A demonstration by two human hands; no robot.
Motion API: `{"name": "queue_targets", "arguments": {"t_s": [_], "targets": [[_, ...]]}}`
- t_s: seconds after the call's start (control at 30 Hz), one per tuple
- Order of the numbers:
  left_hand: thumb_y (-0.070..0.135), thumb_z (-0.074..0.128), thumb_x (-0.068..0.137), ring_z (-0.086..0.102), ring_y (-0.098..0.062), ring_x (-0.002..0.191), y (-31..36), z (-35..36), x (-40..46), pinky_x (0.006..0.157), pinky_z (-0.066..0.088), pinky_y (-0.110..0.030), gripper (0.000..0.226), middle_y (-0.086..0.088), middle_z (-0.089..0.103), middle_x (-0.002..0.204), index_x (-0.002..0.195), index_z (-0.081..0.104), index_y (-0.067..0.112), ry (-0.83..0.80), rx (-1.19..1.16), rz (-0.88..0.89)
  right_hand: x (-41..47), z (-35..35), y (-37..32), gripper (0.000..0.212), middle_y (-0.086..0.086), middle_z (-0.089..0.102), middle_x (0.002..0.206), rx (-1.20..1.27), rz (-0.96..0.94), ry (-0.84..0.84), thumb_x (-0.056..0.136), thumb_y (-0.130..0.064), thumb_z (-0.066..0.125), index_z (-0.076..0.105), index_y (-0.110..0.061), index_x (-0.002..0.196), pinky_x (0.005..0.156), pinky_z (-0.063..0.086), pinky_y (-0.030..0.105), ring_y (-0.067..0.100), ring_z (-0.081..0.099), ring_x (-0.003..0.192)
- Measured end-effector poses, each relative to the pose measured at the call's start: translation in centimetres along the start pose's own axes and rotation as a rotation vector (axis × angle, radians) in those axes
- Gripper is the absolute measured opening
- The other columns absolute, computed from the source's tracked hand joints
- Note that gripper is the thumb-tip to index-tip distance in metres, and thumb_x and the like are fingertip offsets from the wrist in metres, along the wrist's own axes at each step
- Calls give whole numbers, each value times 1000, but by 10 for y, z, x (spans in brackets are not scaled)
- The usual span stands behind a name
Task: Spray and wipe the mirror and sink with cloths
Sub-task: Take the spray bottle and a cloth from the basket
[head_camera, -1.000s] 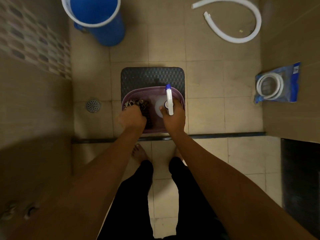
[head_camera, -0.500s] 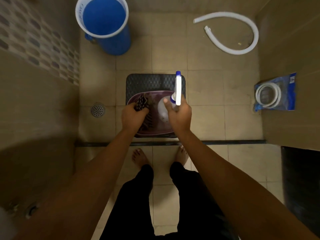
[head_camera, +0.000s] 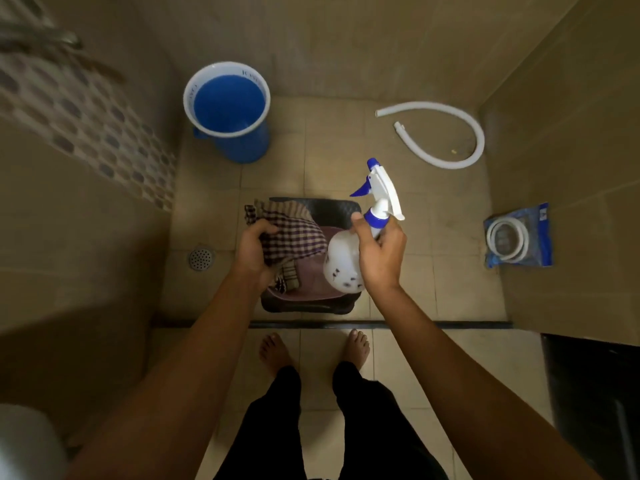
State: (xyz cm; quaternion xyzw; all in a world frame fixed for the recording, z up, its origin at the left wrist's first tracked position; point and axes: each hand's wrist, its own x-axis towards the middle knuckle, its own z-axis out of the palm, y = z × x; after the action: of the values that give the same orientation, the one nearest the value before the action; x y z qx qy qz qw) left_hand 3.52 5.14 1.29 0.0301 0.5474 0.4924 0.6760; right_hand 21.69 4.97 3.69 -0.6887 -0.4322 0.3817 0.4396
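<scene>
My left hand [head_camera: 254,249] grips a checked brown and purple cloth [head_camera: 294,230], lifted above a purple basin [head_camera: 311,289]. More cloth lies in the basin under it. My right hand [head_camera: 381,258] holds a white spray bottle [head_camera: 343,265] by its neck, with the blue and white trigger head [head_camera: 379,188] pointing up and away from me. Both hands hover over the basin, which sits on a black stool [head_camera: 332,207]. No mirror is in view; a white rounded edge shows at the bottom left corner.
A blue bucket [head_camera: 230,109] stands on the tiled floor at the back left. A white hose [head_camera: 450,133] curls at the back right, and a blue packet with coiled tubing [head_camera: 519,237] lies by the right wall. A floor drain [head_camera: 201,259] sits left of the stool.
Both hands have risen out of the basin, the left lifting the cloth clear and the right raising and tilting the spray bottle. The camera view has tipped up.
</scene>
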Motion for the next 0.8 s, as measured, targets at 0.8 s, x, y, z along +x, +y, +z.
{"name": "queue_targets", "arguments": {"t_s": [0.8], "targets": [[2,47,93,73,-26,83,147,72,-119,69,60,-37,23,-10,75,94,106,65,5,-120,-78,342,-3,-28,-205,56,16,42,63,453,-193,-267,87,-42,65,60,13,94,50,35,20,21,37,55]]}}
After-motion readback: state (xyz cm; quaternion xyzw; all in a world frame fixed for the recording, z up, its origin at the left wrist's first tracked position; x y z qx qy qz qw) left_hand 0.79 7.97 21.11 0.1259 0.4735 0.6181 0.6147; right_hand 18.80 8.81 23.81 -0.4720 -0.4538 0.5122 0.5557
